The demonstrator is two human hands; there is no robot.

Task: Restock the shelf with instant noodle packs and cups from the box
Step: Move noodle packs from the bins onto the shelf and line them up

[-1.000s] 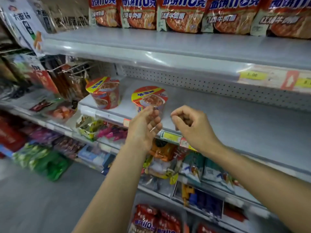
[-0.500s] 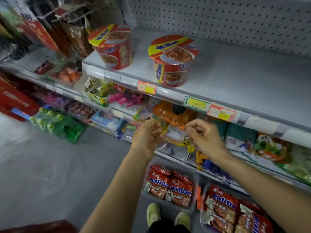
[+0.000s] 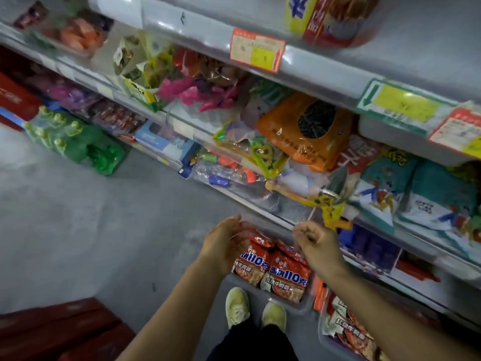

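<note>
My left hand (image 3: 226, 243) hangs open with relaxed fingers above a clear bin (image 3: 294, 306) on the floor. Red instant noodle packs (image 3: 276, 269) lie in that bin. My right hand (image 3: 315, 241) is just right of it, fingers curled into a loose fist with nothing visible in them. Neither hand touches a pack. A red and yellow noodle cup (image 3: 333, 19) stands on the grey shelf (image 3: 320, 66) at the top edge, only its lower part showing. A second bin of noodle packs (image 3: 346, 332) sits at the lower right.
Snack bags, among them an orange one (image 3: 304, 131), crowd the shelf below the cup. Green bottle packs (image 3: 75, 142) stand on the grey floor at left. A dark red box (image 3: 59, 332) is at the bottom left. My shoes (image 3: 255, 308) are by the bin.
The view has tilted from the cup shelf down to the floor. Both hands have dropped from shelf height to just above the noodle bin, keeping the same postures.
</note>
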